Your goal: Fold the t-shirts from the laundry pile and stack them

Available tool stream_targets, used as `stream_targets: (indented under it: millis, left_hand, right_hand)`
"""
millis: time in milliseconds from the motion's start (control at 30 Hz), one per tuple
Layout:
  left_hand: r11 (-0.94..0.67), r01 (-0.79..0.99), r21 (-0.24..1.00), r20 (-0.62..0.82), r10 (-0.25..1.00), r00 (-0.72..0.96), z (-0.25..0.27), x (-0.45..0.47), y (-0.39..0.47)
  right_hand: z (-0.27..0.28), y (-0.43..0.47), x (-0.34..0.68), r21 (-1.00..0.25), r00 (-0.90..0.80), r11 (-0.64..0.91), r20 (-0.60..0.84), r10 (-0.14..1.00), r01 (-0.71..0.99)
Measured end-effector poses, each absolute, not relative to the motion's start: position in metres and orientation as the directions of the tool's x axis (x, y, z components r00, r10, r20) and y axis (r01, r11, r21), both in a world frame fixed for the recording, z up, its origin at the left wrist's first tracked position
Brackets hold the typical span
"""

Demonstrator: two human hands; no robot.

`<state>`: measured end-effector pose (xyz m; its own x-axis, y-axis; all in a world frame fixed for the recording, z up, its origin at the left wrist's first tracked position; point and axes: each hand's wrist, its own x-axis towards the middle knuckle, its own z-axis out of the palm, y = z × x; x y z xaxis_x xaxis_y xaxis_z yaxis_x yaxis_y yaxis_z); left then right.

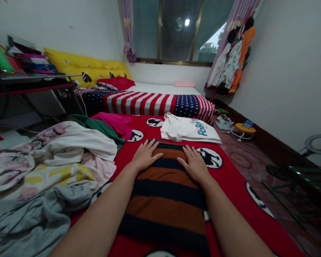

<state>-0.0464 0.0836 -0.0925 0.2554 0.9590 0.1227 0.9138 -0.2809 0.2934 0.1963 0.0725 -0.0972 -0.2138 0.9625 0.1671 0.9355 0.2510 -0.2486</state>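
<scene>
A brown and navy striped garment (166, 192) lies folded into a long rectangle on a red cloth (238, 200) with black-and-white round prints. My left hand (146, 155) rests flat on its far left corner, fingers spread. On the far right corner lies my right hand (194, 162), palm down with the fingers apart. Just beyond the right hand is a folded white shirt (187, 128) with blue lettering. To the left of my left arm is a loose heap of clothes, with a grey garment (40, 217), a white printed one (72, 139), a green one (96, 125) and a pink one (115, 123).
Behind the red cloth stands a bed with a striped, starred cover (144, 103) and a yellow cushion (88, 66). A cluttered desk (34, 84) is at the left. On the right are a small yellow stool (245, 128), a dark chair (310, 182) and hanging clothes (231, 60).
</scene>
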Motion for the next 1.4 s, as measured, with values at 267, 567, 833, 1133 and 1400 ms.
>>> stream_targets:
  millis: [267, 567, 833, 1133, 1400]
  left_hand:
    - [-0.269, 0.929, 0.253, 0.172, 0.958, 0.23, -0.096, -0.044, 0.083]
    - [-0.267, 0.918, 0.292, 0.02, 0.962, 0.274, -0.084, -0.043, 0.082]
    - [-0.323, 0.845, 0.425, 0.222, 0.943, 0.249, -0.083, -0.091, 0.012]
    - [-0.17, 0.794, 0.583, 0.034, 0.982, 0.185, -0.077, -0.098, -0.042]
    - [-0.071, 0.519, 0.852, 0.016, 0.994, 0.11, -0.082, -0.107, -0.038]
  right_hand:
    - [-0.098, 0.073, 0.195, -0.189, -0.204, 0.238, 0.183, 0.962, 0.953]
    - [-0.097, 0.072, 0.191, -0.167, -0.216, 0.249, 0.193, 0.957, 0.954]
    - [-0.089, -0.005, 0.227, -0.422, -0.379, 0.49, 0.322, 0.868, 0.763]
    - [-0.076, -0.111, 0.229, -0.489, -0.523, 0.552, 0.21, 0.826, 0.676]
    - [-0.073, -0.108, 0.23, -0.489, -0.539, 0.55, 0.18, 0.823, 0.677]
